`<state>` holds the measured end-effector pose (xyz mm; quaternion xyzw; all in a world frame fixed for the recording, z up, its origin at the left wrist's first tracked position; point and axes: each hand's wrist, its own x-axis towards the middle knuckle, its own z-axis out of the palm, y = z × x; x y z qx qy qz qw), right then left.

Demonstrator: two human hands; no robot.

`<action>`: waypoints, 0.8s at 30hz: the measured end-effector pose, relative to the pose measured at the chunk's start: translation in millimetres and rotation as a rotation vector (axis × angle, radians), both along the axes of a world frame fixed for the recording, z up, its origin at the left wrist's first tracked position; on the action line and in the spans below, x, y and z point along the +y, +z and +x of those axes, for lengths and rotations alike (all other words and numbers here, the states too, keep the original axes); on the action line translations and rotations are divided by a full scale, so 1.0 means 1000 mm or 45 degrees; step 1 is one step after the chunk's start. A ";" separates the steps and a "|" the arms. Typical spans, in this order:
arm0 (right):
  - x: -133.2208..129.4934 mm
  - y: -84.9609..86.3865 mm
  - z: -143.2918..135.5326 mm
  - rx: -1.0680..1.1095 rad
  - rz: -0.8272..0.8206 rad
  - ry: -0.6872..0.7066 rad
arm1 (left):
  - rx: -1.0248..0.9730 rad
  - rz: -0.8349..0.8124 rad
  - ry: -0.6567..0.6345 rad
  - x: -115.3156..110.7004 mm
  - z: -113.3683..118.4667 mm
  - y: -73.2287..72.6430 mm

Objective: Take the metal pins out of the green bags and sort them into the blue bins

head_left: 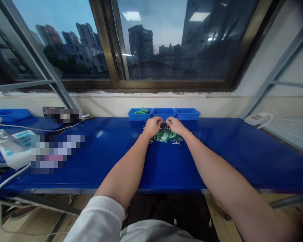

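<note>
My left hand and my right hand are close together at the far middle of the blue table. Both have bent, closed fingers that reach into the far side of a small heap. Whatever the fingertips hold is too small to make out. Thin pale sticks poke out of the heap's near edge, and crumpled green film-like material lies among them. Some dark pieces show between the hands.
Behind the hands stand three blue bins; the left bin holds green material, beside the middle bin and right bin. White device and cables sit left. A power strip lies right.
</note>
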<state>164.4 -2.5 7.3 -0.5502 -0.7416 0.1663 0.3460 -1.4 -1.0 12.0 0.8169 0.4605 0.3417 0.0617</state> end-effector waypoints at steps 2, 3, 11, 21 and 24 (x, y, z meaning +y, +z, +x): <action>0.003 -0.002 0.001 0.231 -0.043 0.053 | -0.006 -0.001 0.021 0.000 0.000 0.000; 0.004 -0.002 0.001 0.348 -0.061 0.072 | -0.009 0.001 0.026 0.000 0.000 0.000; 0.004 0.003 0.006 0.726 -0.053 -0.036 | -0.089 0.007 0.034 0.001 0.001 -0.004; 0.007 0.004 0.034 0.202 0.234 -0.599 | 0.063 -0.083 0.299 0.008 -0.006 -0.007; 0.006 0.002 0.037 0.138 0.133 -0.610 | 0.079 -0.107 0.293 0.009 -0.006 -0.009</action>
